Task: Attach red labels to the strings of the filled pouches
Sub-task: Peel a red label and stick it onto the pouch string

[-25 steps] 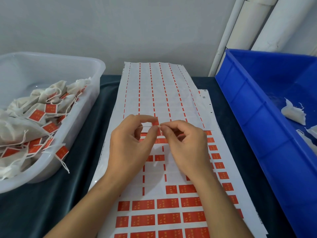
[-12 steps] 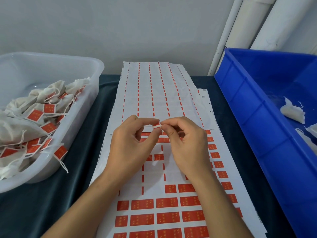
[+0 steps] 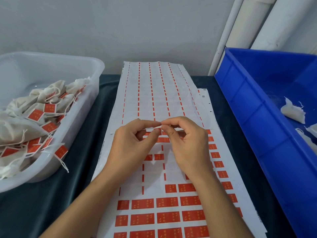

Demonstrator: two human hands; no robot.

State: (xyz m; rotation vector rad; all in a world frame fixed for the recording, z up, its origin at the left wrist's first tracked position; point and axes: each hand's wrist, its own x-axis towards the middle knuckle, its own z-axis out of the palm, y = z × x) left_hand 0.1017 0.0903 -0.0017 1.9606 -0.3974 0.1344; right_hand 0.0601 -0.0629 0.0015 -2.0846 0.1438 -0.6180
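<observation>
Two hands meet over the middle of the label sheet (image 3: 171, 208): my left hand (image 3: 130, 148) and my right hand (image 3: 187, 145) have their thumb and forefinger tips pressed together at the same spot, with the other fingers curled under. Between those tips I pinch something very small; whether it is a folded red label or a bit of string I cannot tell, since only a sliver shows.

Under my wrists the sheet runs from 6 o'clock toward 12 o'clock on the dark green cloth (image 3: 42, 203). Full rows of red labels sit at the 6 o'clock end, and a few remain along the edge at 3 o'clock. A peeled backing sheet (image 3: 154, 93), with only thin red dashes on it, overlaps the far end at 12 o'clock.

At 9 o'clock stands a translucent white tub (image 3: 82, 107) piled with filled pouches (image 3: 15, 129), their strings carrying red labels, one dangling over the rim. At 3 o'clock is a blue crate (image 3: 257, 117) holding a few white pouches (image 3: 293, 112) without labels that I can see. White pipes (image 3: 260, 23) rise at 1 o'clock.
</observation>
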